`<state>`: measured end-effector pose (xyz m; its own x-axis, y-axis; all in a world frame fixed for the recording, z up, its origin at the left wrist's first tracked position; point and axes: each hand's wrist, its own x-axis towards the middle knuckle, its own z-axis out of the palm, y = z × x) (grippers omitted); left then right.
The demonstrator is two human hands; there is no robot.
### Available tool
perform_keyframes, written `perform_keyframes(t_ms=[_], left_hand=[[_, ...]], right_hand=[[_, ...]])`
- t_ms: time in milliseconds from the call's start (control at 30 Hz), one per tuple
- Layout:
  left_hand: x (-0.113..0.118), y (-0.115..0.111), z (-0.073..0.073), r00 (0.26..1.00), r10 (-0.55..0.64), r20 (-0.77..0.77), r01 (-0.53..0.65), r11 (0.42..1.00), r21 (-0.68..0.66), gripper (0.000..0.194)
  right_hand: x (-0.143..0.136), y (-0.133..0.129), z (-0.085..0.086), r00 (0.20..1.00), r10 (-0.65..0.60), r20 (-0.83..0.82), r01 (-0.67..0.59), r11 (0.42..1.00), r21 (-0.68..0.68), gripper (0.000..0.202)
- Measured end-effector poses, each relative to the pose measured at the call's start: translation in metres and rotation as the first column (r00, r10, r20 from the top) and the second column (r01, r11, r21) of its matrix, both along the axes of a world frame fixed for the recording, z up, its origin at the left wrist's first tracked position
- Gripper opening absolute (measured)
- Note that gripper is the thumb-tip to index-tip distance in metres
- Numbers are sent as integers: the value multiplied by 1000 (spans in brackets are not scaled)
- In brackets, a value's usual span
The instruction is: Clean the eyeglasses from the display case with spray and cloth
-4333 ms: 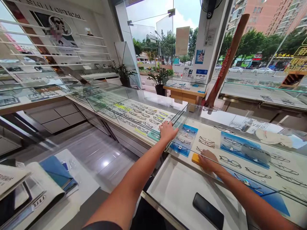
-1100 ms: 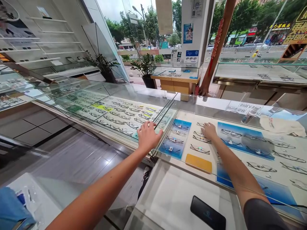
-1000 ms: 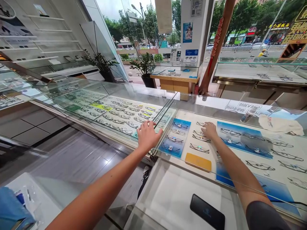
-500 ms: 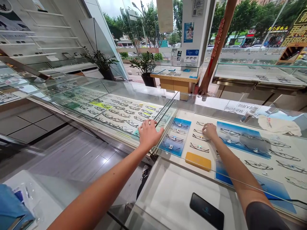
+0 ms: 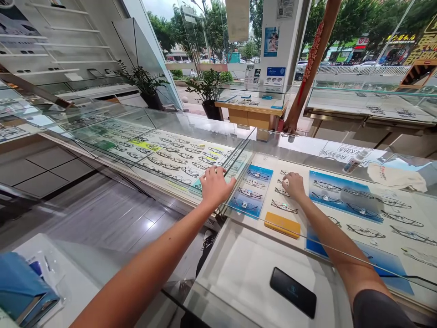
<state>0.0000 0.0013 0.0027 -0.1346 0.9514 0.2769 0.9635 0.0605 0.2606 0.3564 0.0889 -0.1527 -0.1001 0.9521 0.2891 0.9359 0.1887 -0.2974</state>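
My left hand (image 5: 216,186), fingers spread, rests at the glass edge where two display cases meet, as my right hand (image 5: 294,186) reaches into the nearer case (image 5: 269,162), fingers bent at the glasses (image 5: 282,192) between two blue mats; whether they grip a pair, I cannot tell. A yellow case (image 5: 282,224) lies near the front edge, and a black phone (image 5: 293,292) lies on the white surface below.
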Motion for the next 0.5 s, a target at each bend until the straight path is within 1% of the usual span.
perform_keyframes(t_ms=[67,167,267,367,433,500], left_hand=[[0,0,0,1000,2,-4,-2,1000,2,38],[2,-1,0,1000,8,0,-8,1000,-15,39],[2,-2,1,1000,15,9,-15,1000,-11,39],[3,-3,0,1000,5,23,-5,1000,11,40],[2,-3,0,1000,-4,30,3,1000,19,40],[2,-4,-1,999,-3,33,2,1000,29,40]], right_hand=[[-28,-17,4,997,73,-27,-73,997,13,24],[-79,-44,7,978,198,-62,-199,980,-1,23],[-127,-63,7,956,284,-73,-287,957,-32,20],[-162,-70,9,950,308,-51,-311,947,-74,18],[-177,-72,10,955,297,-21,-298,949,-100,16],[-187,-73,13,958,287,15,-283,951,-123,13]])
